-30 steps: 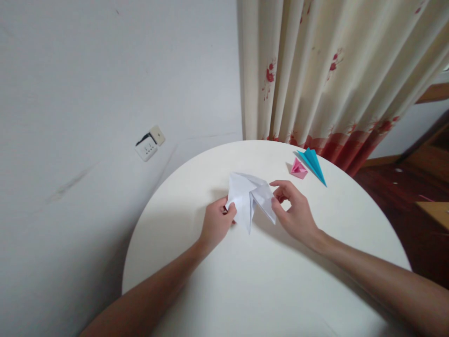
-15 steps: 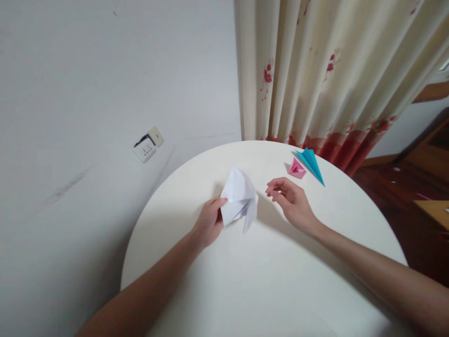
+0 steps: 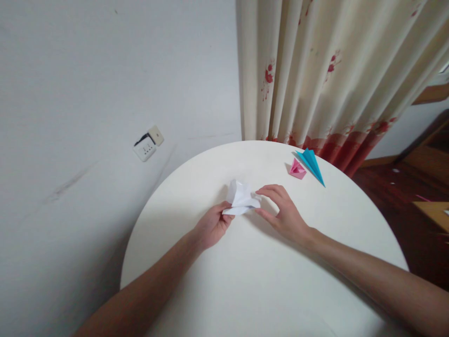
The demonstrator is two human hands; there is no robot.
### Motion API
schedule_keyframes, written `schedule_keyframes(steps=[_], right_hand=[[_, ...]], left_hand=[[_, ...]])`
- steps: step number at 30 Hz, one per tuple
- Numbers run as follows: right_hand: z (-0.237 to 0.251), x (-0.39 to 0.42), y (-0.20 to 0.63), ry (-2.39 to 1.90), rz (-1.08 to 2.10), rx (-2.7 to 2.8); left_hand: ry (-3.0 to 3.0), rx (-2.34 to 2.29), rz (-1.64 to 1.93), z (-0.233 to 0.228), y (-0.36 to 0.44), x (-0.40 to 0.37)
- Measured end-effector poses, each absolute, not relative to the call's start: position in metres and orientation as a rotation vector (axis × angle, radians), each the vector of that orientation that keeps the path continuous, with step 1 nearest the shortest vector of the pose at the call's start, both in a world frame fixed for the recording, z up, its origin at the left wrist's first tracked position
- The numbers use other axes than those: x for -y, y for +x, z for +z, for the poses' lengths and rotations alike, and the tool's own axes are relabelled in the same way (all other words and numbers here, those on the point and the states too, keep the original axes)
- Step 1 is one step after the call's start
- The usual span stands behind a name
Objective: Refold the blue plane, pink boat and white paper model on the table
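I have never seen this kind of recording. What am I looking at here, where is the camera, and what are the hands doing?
There is no machine: a person works with two bare hands. The camera sits on the person's head and looks forward and down, so both arms enter from below. The left hand pinches a piece of folded white paper, and the right hand touches its other side with the fingertips. They are over a round white table. Farther away on the table lie a small pink folded paper and a blue folded paper, side by side. Behind are a wall and a curtain.
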State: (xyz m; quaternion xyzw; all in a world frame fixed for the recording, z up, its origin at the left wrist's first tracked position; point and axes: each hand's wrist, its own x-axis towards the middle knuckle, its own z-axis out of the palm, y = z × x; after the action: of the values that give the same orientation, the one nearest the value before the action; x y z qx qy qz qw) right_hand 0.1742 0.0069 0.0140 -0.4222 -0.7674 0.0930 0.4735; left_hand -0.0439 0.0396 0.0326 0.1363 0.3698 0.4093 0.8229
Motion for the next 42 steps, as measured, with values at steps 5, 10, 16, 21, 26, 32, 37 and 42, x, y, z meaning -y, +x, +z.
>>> schedule_keyframes(steps=[5,10,16,21,26,32,37,42], right_hand=[[0.011,-0.01,0.175,-1.035,0.217,1.909],[0.019,-0.006,0.171,-1.176,0.517,1.654],[0.03,0.006,0.162,-1.156,1.01,1.32],[0.033,0.012,0.156,-1.088,1.146,1.32],[0.024,0.009,0.155,-1.032,1.139,1.336],[0.014,0.002,0.164,-0.973,0.828,1.624],[0.018,0.003,0.172,-1.001,0.62,1.925],[0.025,0.005,0.173,-1.225,0.572,1.964]], left_hand=[[0.306,-0.839,0.82,0.034,-0.043,-0.038],[0.573,-0.777,1.121,0.033,-0.041,-0.038],[1.681,-0.779,1.251,0.017,-0.036,-0.018],[1.938,-0.967,1.212,0.014,-0.035,-0.013],[1.633,-1.104,1.261,0.018,-0.037,-0.02],[1.599,-1.089,1.283,0.023,-0.035,-0.015],[1.735,-1.048,1.246,0.023,-0.032,-0.012],[1.949,-1.122,1.259,0.02,-0.031,-0.012]])
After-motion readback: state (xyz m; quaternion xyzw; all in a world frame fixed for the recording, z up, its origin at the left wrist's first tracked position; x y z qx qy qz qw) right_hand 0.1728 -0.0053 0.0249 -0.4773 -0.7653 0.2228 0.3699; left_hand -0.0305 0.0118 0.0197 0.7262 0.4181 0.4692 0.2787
